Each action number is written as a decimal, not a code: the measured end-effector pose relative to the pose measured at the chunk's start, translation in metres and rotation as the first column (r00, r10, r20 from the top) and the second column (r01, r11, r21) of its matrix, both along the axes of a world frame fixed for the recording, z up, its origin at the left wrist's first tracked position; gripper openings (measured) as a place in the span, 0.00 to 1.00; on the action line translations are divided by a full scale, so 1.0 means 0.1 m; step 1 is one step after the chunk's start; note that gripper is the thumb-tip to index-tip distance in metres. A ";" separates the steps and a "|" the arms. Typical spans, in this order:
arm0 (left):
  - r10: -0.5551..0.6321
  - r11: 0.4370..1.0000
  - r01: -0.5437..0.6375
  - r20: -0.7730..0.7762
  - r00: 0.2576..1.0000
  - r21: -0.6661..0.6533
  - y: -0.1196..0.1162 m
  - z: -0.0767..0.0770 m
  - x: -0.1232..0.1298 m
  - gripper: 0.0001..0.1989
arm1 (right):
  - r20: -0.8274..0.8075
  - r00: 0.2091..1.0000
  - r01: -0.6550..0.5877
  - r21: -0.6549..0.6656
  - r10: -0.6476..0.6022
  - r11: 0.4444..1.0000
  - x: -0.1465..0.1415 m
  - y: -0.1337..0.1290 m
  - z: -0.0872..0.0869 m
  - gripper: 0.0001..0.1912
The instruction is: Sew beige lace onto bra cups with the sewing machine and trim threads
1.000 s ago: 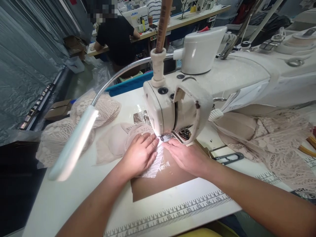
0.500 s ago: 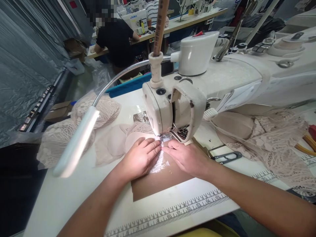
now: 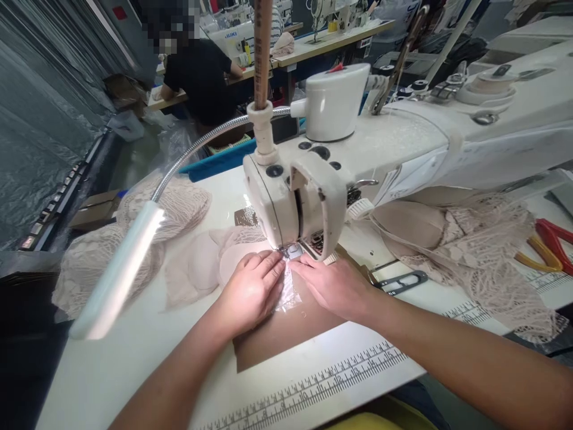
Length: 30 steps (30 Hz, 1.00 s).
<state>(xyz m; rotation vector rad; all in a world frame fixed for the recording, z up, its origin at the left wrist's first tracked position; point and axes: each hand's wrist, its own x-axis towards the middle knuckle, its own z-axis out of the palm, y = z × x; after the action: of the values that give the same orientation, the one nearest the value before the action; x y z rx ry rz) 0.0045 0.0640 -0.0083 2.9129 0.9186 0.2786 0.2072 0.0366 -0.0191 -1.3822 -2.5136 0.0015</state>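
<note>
In the head view, a beige bra piece [image 3: 230, 260] with a padded cup and lace lies at the sewing machine's needle area, partly covered by my left hand. My left hand [image 3: 254, 285] rests palm down over it, fingers together and fingertips beside the presser foot [image 3: 293, 251]. From the other side, my right hand [image 3: 333, 288] has its fingers pressed together close to the foot, at the fabric edge. Between the hands shows a shiny clear-taped strip [image 3: 289, 292] on the brown plate [image 3: 277, 346]. The fingertips' exact hold is partly hidden.
The white sewing machine [image 3: 286, 197] stands over the work. A lamp [image 3: 119, 269] on a bent neck hangs at left. Lace bra pieces [image 3: 107, 263] lie left, more lace [image 3: 483, 257] right, near red-handled pliers [image 3: 553, 236] and thread snips [image 3: 405, 282]. Another person [image 3: 199, 80] sits beyond.
My view has shifted a little, so the machine and lamp appear farther left. Both hands stay at the presser foot, with little visible movement relative to the machine.
</note>
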 end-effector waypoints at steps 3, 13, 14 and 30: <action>-0.032 0.999 0.032 0.015 0.999 -0.012 0.02 0.00 -0.03 0.17 | -0.018 1.000 -0.006 0.016 0.006 1.000 0.02 0.00 -0.01 0.18; -0.024 1.000 0.024 0.010 1.000 -0.006 0.00 -0.02 -0.01 0.18 | -0.152 0.976 -0.155 0.008 0.154 0.988 0.10 -0.05 -0.03 0.14; -0.023 1.000 0.023 0.010 1.000 -0.004 0.00 -0.02 -0.01 0.18 | -0.164 0.969 -0.187 0.001 0.184 0.982 0.11 -0.06 -0.04 0.14; -0.019 0.999 0.020 0.013 1.000 -0.034 0.00 0.00 -0.01 0.17 | -0.067 0.957 -0.281 0.011 0.281 0.960 0.11 -0.10 -0.03 0.09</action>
<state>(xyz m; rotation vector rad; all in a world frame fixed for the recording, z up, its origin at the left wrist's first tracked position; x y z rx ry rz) 0.0035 0.0636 -0.0084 2.8842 0.8839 0.2767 0.2181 0.0264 -0.0225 -0.9944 -2.6283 0.1011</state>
